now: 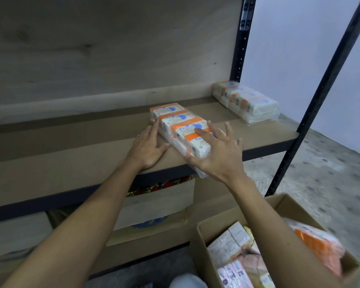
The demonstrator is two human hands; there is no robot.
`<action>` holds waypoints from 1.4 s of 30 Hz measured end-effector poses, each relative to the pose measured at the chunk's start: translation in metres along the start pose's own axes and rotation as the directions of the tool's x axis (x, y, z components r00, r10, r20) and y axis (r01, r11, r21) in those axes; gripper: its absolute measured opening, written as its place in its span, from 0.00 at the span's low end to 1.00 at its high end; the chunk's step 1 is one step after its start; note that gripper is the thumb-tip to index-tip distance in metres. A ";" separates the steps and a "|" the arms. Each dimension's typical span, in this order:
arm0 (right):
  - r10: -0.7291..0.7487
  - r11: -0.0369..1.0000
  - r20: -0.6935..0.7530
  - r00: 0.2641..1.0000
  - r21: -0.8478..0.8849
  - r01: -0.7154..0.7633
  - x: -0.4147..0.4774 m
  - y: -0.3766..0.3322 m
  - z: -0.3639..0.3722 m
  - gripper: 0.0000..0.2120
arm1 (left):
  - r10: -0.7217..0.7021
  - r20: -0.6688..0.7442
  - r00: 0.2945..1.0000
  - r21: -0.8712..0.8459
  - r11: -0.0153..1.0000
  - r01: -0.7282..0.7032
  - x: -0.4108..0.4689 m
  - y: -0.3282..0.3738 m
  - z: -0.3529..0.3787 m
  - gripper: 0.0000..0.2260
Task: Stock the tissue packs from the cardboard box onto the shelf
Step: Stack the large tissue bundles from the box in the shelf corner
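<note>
Head view looks down on both my bare arms reaching to the shelf [71,154], where a long pack [181,127] of tissues, orange and white in clear wrap, lies on the brown board. It lies at a slant, its far end toward the back panel and its near end poking a little past the front edge. My left hand [148,148] lies flat on the board just beside the pack's left side, fingers straight and close together along the wrap, thumb stretched out toward the pack. My right hand [216,154] covers the pack's near end, fingers spread wide and laid across the top, thumb pressed against the near corner; neither hand curls around it. A second pack [245,101] of the same kind sits well apart at the right end of the shelf, beside the black post [240,48]. Below my right forearm the cardboard box [279,208] stands open on the floor [330,163], with more wrapped packs [229,244] inside and an orange one [318,246] blurred at its right side. On the lower shelf, under the board's front edge, sits a paper-covered carton [160,202] with colourful print showing at its top.
</note>
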State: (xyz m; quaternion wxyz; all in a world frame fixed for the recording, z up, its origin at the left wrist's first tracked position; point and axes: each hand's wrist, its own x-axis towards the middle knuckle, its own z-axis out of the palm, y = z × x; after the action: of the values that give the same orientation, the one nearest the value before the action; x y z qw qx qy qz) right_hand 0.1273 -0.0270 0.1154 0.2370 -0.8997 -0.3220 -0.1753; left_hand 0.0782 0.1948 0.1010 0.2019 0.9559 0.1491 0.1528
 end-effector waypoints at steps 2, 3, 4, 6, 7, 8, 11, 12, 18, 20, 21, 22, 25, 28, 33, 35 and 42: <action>0.009 0.999 -0.045 0.999 0.045 -0.007 -0.002 0.000 0.005 0.39 | -0.053 0.030 0.998 0.019 0.998 0.052 0.003 -0.002 0.002 0.35; 0.005 0.999 -0.071 0.997 0.049 -0.002 -0.002 -0.001 0.007 0.39 | -0.063 0.048 0.997 0.058 0.997 0.060 0.005 -0.003 0.003 0.33; -0.001 0.999 -0.089 0.996 0.046 0.005 -0.002 -0.001 0.009 0.39 | -0.067 0.064 0.996 0.104 0.993 0.060 0.006 -0.004 0.004 0.32; -0.012 0.999 -0.120 0.993 0.043 0.017 -0.001 -0.001 0.013 0.36 | -0.071 0.081 0.994 0.148 0.987 0.058 0.008 -0.006 0.005 0.31; -0.012 0.999 -0.139 0.990 0.046 0.019 0.000 -0.001 0.016 0.35 | -0.073 0.082 0.994 0.153 0.986 0.060 0.008 -0.006 0.005 0.31; -0.009 0.998 -0.159 0.987 0.052 0.018 0.000 0.000 0.018 0.33 | -0.073 0.081 0.994 0.157 0.986 0.059 0.009 -0.006 0.006 0.31; 0.006 0.994 -0.205 0.979 0.110 0.017 0.002 0.000 0.022 0.30 | -0.071 0.081 0.994 0.175 0.983 0.056 0.007 -0.004 0.004 0.31; 0.011 0.990 -0.227 0.974 0.139 0.021 0.002 0.001 0.022 0.29 | -0.074 0.086 0.994 0.183 0.982 0.058 0.007 -0.003 0.003 0.31; 0.057 0.950 -0.354 0.934 0.306 0.057 0.007 0.002 0.022 0.26 | -0.083 0.116 0.990 0.228 0.972 0.055 0.005 0.002 0.000 0.30; 0.077 0.940 -0.373 0.925 0.335 0.057 0.009 0.003 0.021 0.25 | -0.090 0.125 0.988 0.248 0.967 0.057 0.006 0.003 0.000 0.30; 0.086 0.937 -0.378 0.922 0.346 0.055 0.010 0.005 0.020 0.25 | -0.091 0.129 0.987 0.253 0.966 0.056 0.007 0.003 0.000 0.29; 0.094 0.934 -0.382 0.919 0.354 0.052 0.012 0.007 0.019 0.25 | -0.090 0.134 0.987 0.253 0.966 0.054 0.009 0.002 0.000 0.29; 0.114 0.932 -0.410 0.905 0.358 0.045 0.017 0.016 0.016 0.25 | -0.078 0.154 0.985 0.243 0.969 0.038 0.012 0.004 0.001 0.27; 0.118 0.935 -0.449 0.886 0.350 0.053 0.023 0.026 0.010 0.24 | -0.039 0.177 0.983 0.239 0.971 -0.004 0.018 0.016 0.006 0.27; 0.117 0.945 -0.505 0.855 0.321 0.060 0.031 0.049 -0.003 0.22 | 0.047 0.204 0.978 0.176 0.981 -0.084 0.037 0.050 0.024 0.26; 0.111 0.952 -0.537 0.836 0.300 0.066 0.036 0.058 -0.009 0.22 | 0.076 0.213 0.974 0.162 0.980 -0.112 0.046 0.062 0.033 0.25; 0.120 0.967 -0.623 0.773 0.250 0.051 0.068 0.092 -0.039 0.20 | 0.096 0.230 0.968 0.151 0.980 -0.133 0.078 0.092 0.056 0.25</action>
State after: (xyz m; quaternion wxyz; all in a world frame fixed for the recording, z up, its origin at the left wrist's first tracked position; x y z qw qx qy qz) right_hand 0.2313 -0.0772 0.1507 0.4473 -0.7561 -0.2264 -0.4207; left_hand 0.1892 0.1225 0.1096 0.1281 0.9874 0.0821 0.0439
